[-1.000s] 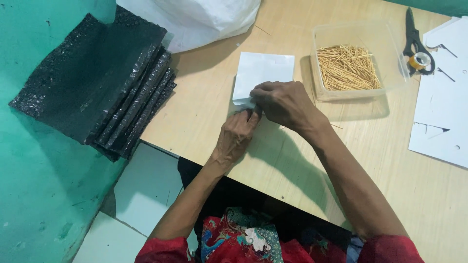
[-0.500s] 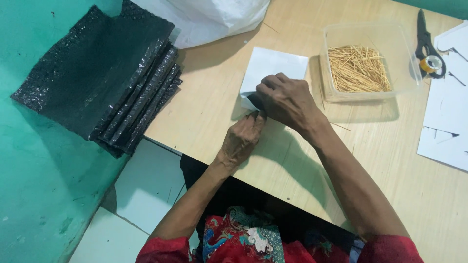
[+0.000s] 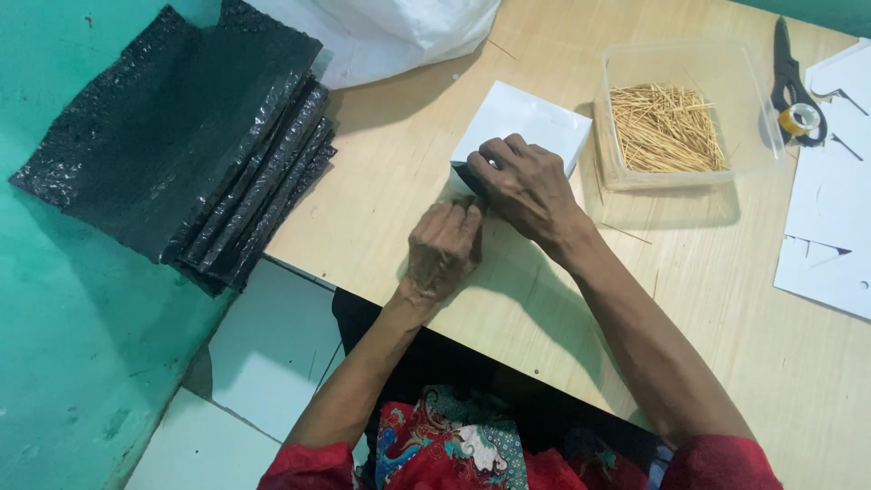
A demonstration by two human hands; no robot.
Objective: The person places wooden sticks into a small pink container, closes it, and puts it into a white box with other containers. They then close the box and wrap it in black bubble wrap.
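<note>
A pale wooden table (image 3: 726,345) with a smooth, faintly grained top fills the right side. At ten o'clock, a stack of black crinkled plastic sheets (image 3: 181,136), glossy and pebbled, hangs over the table's edge. At twelve o'clock sits a soft white plastic bag (image 3: 399,32), rumpled. At three o'clock, flat white card cut-outs (image 3: 830,218) with notched outlines. At one o'clock, a clear rectangular plastic tub (image 3: 689,68) holds a heap of thin wooden sticks (image 3: 667,127); just right of it lie black scissors (image 3: 787,63) with a small roll of tape (image 3: 800,118) beside the handles.

Centre now: a stack of white square paper (image 3: 535,118), smooth and crisp-edged. The right hand (image 3: 526,186) lies over its near corner, fingers curled down, pinching a small dark piece at the stack's seven-o'clock corner. The left hand (image 3: 445,249) sits at seven o'clock from the stack, fingers bent under, fingertips meeting the right hand's at that same corner; what they hold, I cannot tell.
</note>
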